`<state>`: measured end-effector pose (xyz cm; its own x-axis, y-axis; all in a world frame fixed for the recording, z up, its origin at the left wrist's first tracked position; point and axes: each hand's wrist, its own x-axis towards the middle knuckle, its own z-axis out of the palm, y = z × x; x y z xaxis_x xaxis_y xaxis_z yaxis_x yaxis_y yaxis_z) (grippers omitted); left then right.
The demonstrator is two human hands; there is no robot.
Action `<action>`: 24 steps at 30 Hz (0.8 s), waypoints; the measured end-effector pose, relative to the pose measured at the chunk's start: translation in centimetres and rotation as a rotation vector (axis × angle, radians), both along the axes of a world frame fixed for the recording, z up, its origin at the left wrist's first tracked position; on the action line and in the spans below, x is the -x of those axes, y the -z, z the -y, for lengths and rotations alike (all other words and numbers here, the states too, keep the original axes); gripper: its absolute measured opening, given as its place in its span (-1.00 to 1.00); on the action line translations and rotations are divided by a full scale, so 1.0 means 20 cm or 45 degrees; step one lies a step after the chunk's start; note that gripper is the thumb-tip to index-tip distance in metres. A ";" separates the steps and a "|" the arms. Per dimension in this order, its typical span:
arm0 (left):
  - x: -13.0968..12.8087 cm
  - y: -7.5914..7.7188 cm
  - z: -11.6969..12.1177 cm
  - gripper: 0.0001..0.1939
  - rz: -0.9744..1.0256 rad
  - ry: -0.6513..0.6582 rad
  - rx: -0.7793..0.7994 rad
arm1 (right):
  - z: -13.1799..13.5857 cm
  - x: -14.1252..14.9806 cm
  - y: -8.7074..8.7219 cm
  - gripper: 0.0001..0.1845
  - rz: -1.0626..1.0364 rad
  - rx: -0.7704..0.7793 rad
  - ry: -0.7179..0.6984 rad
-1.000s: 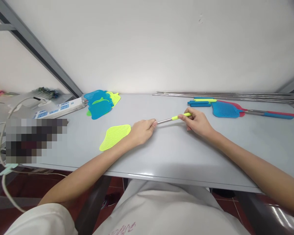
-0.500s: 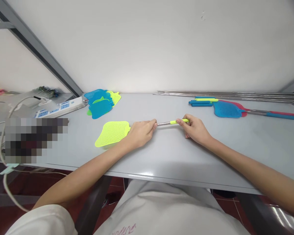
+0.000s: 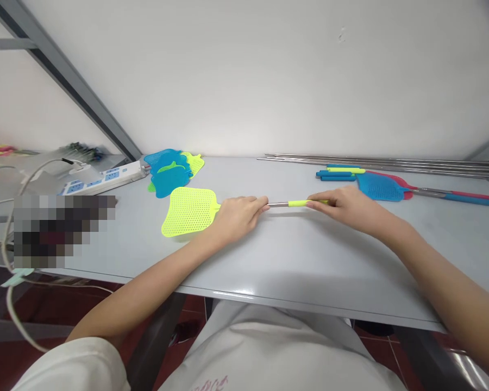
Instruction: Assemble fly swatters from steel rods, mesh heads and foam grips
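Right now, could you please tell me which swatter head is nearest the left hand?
It is the yellow-green head just beside the left hand, apart from the pile at back left; the blue swatter and red swatter lie beyond the right hand.

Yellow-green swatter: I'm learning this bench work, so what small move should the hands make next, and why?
Probably a gentle press of the right hand toward the left hand, testing the grip on the metal rod. The left hand holds beside the perforated head, so it could brace, while the right hand has the grip. Whether the grip is fully seated can't be seen.
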<state>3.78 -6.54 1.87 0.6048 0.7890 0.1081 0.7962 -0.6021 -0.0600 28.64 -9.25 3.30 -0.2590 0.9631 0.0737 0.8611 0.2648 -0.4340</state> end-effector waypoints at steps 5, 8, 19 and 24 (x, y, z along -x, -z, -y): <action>0.01 0.01 -0.01 -0.63 -0.024 0.027 -0.041 | -0.01 -0.03 -0.02 -0.61 -0.007 -0.174 -0.075; 0.02 0.01 -0.01 -0.62 -0.036 0.057 -0.046 | -0.02 0.00 0.02 -0.59 -0.063 0.092 -0.260; 0.04 0.00 0.06 -0.59 -0.122 0.115 -0.113 | 0.04 0.13 0.10 -0.56 -0.343 0.369 -0.269; 0.06 0.00 0.07 -0.51 -0.075 0.055 -0.137 | 0.09 0.21 0.13 -0.56 -0.555 0.549 -0.302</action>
<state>2.53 -8.00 1.92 0.6459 0.7478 0.1539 0.7627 -0.6234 -0.1721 24.52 -11.09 0.68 -0.5019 0.8500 -0.1598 0.5217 0.1501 -0.8398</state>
